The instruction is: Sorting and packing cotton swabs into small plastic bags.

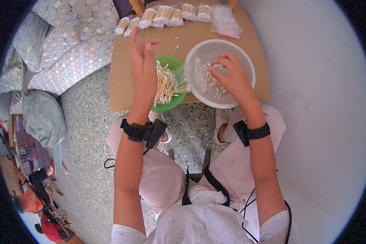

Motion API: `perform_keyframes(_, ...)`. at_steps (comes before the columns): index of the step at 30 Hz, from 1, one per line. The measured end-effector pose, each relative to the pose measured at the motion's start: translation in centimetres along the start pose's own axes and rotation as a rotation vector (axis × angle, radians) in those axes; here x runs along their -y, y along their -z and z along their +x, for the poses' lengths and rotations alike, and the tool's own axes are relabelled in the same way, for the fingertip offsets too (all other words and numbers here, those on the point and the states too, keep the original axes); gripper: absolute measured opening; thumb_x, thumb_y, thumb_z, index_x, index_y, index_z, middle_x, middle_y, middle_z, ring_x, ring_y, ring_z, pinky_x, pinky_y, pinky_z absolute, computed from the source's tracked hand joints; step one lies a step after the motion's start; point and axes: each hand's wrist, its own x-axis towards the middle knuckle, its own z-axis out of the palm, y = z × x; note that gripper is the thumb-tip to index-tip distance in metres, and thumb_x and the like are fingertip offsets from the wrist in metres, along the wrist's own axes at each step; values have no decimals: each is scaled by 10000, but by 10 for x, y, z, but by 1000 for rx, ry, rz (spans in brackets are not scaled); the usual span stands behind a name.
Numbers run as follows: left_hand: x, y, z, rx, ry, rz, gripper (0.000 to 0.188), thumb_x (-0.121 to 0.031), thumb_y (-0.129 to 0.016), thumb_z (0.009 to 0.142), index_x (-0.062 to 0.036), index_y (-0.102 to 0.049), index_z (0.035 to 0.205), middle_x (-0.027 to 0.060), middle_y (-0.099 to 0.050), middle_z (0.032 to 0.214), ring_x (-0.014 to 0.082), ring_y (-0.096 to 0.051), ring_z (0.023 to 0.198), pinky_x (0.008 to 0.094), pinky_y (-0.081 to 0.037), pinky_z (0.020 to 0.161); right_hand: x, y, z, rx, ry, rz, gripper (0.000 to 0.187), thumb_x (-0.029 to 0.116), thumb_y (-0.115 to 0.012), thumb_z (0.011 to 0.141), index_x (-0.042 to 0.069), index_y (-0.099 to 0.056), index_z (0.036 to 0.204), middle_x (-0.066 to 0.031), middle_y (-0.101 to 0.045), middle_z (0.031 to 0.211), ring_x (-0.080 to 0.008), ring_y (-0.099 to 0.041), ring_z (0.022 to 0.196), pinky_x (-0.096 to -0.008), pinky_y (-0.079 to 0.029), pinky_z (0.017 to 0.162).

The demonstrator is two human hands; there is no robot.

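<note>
A seated person worked over a cardboard-covered table, where bundles of cotton swabs lined the far edge from the left, apparently set there to leave the nearer surface to the containers. The person's left hand was raised over the near one, its fingers loosely apart with nothing visible in its grasp. Beside it, a green plastic basin held a pile of loose wooden-stemmed swabs, its raised sides likely keeping them from rolling. Next to it on the right, a white plastic basin contained a few more swabs and a clear zip bag with a red strip. The right hand reached over that basin, thumb and fingers drawn close, perhaps because the stems were thin; whether they gripped a swab could not be told. Behind, clear plastic bags lay flat, seemingly within reach of that hand.
</note>
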Motion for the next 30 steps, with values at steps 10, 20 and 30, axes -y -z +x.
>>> perform_keyframes(10,-2,-1,-1,105,-320,453,340,-103,-674,745,-136,-627,1080,102,-543,1170,289,-471,1113,405,-338,974,4,2,3,-132,-149,191,234,294,-681,808,66,-703,858,-98,-674,823,-219,-626,697,-343,-481,674)
perform_keyframes(20,-1,-4,0,93,-254,439,212,-197,-651,807,-161,-680,1014,95,-544,1173,305,-416,1162,435,-288,1021,12,3,3,-106,-285,391,182,205,-636,854,48,-665,943,-75,-684,887,-162,-644,754,-294,-498,713)
perform_keyframes(30,-13,-12,-7,239,-425,490,144,-215,-704,768,-116,-719,871,50,-607,1125,309,-442,1184,424,-356,996,34,9,9,-144,-260,910,153,79,-646,850,-15,-604,962,-87,-671,895,-137,-635,776,-238,-509,702)
